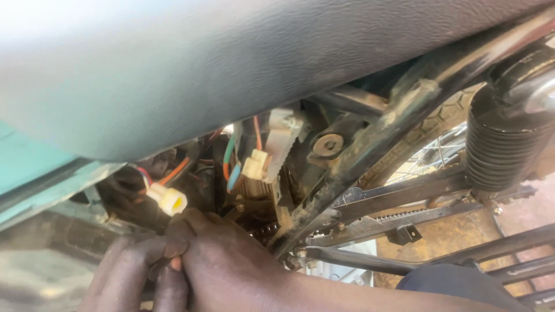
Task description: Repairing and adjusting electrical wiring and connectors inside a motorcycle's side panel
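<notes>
Head view: right hand (222,254) and left hand (130,268) meet under the motorcycle seat (231,63), fingers curled together; what the grip holds is hidden. Yellow wiring connector (171,200) sits just above the knuckles, white connector (255,165) farther up-right.

Both hands, the left hand (124,271) and right hand (222,263), are bare, grease-smudged, with no gloves or sleeves.

Outdoors or in an open workshop, under soft daylight. Sandy brown ground (445,237) behind the frame, a reddish patch of floor (535,202) at right. No walls, windows or furniture in view.
</notes>
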